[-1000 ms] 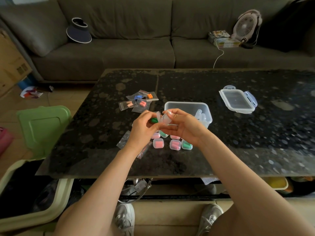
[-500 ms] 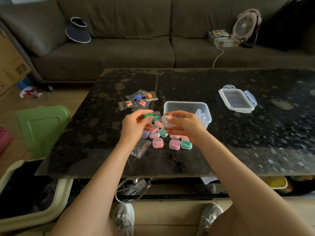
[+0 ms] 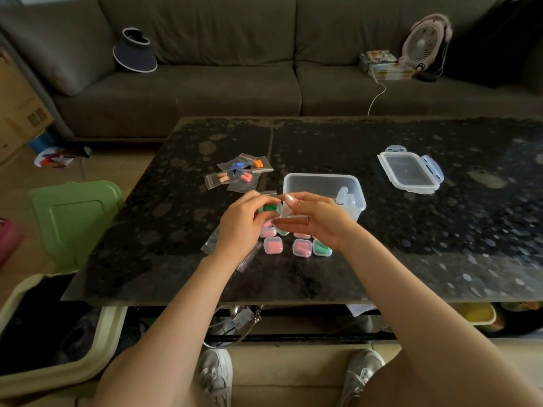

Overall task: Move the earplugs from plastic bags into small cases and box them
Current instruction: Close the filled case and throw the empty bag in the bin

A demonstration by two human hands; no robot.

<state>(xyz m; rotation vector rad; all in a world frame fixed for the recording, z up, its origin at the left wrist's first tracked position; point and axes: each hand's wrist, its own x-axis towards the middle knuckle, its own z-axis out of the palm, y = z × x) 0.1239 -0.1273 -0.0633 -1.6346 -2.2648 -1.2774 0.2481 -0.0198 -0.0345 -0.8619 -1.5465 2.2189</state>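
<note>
I am seeing the left hand (image 3: 244, 227) pinching green earplugs (image 3: 271, 207) and the right hand (image 3: 318, 220) gripping a small clear case (image 3: 284, 212) — both hovering just before the clear box (image 3: 321, 175); filled cases (image 3: 302, 248) are lying before it too.

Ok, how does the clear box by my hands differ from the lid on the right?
The box is deep and holds a few small clear cases; the lid is flat and bare. The lid has latch flaps on its edges; the box shows none. The lid lies apart, right of the box. Both are clear plastic rectangles.
</note>
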